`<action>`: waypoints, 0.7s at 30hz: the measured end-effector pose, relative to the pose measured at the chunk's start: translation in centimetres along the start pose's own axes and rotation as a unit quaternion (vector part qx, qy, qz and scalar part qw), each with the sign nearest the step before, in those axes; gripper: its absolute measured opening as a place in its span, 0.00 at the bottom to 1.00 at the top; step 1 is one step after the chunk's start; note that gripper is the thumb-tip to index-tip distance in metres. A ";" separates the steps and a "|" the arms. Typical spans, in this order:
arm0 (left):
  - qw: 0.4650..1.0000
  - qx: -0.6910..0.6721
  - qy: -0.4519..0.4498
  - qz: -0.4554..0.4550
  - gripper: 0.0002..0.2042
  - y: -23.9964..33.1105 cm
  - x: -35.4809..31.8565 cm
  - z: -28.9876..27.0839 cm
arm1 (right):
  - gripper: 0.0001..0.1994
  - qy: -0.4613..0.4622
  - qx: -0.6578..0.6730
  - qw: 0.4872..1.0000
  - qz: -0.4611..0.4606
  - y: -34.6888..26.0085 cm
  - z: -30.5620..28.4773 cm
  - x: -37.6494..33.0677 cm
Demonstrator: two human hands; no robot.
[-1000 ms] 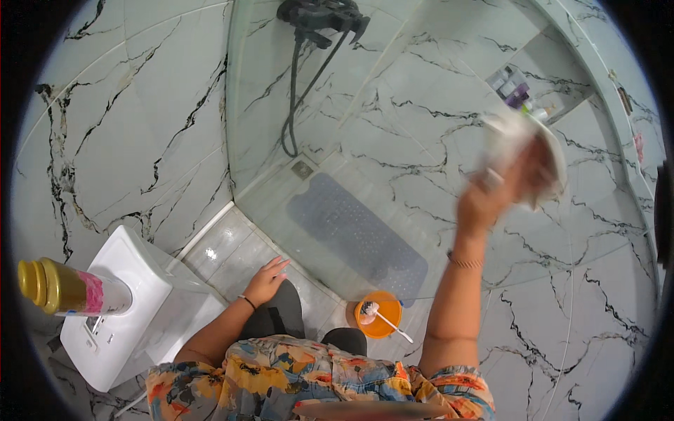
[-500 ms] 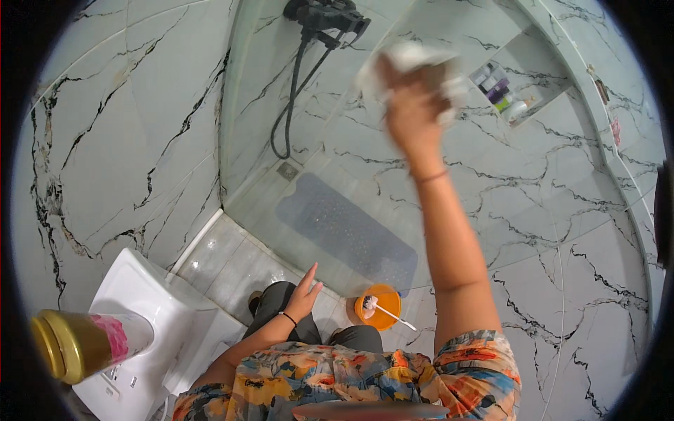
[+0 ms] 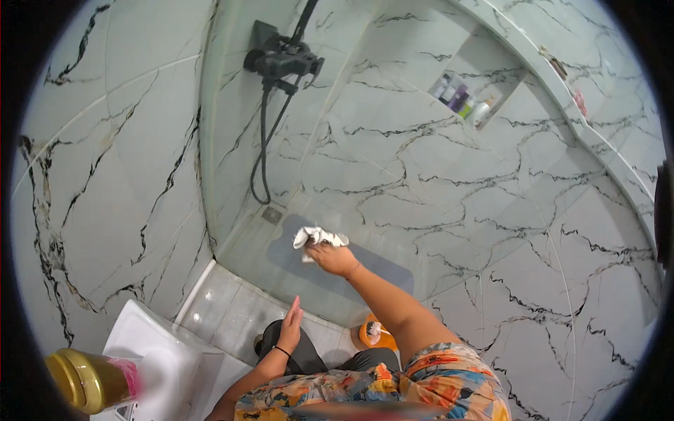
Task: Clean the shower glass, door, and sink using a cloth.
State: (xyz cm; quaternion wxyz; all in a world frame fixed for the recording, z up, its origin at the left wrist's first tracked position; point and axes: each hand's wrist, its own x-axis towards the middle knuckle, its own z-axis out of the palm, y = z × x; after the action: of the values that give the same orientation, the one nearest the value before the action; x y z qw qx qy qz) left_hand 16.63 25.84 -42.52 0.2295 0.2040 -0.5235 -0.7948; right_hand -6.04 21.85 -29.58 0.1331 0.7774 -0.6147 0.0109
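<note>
My right hand (image 3: 335, 259) is closed on a crumpled white cloth (image 3: 324, 237), with the arm stretched forward. It appears to be at the clear glass shower panel (image 3: 421, 189), low down, where the grey bath mat shows through. I cannot tell how firmly the cloth presses on the glass. Above my thigh, my left hand (image 3: 290, 330) holds nothing, its fingers stretched out and pointing forward.
An orange bucket (image 3: 382, 338) stands on the floor by my right leg, partly covered by my arm. The grey mat (image 3: 382, 270), black shower mixer (image 3: 288, 64) and bottle niche (image 3: 460, 98) lie beyond the glass. At left are a white toilet (image 3: 151, 337) and gold-lidded jar (image 3: 84, 382).
My right hand has swept the cloth from high on the right down and leftward. The left hand stays near my lap, open. The whole view has shifted somewhat.
</note>
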 end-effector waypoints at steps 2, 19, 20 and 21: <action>1.000 -0.004 0.021 -0.012 0.33 2.1 -0.1 1.0 | 0.12 -0.089 0.054 0.993 0.060 -2.9 -2.6 -0.8; 0.876 -0.164 0.204 0.404 0.32 29.6 18.1 1.6 | 0.34 0.515 -0.078 0.780 0.347 1.0 -21.7 -18.7; 0.861 -0.088 0.235 0.443 0.34 32.9 19.6 0.4 | 0.34 0.519 -0.070 0.780 0.343 2.4 -22.1 -19.4; 0.829 -0.027 0.298 0.473 0.33 35.9 20.9 0.0 | 0.36 0.542 -0.049 0.751 0.373 3.6 -22.5 -19.9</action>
State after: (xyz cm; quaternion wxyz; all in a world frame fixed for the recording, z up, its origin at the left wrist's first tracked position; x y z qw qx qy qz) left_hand 5.08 1.27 -11.01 0.7274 0.1528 -0.4407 -0.5034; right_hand -11.10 45.01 -10.81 0.4673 0.3419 -0.6802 0.4495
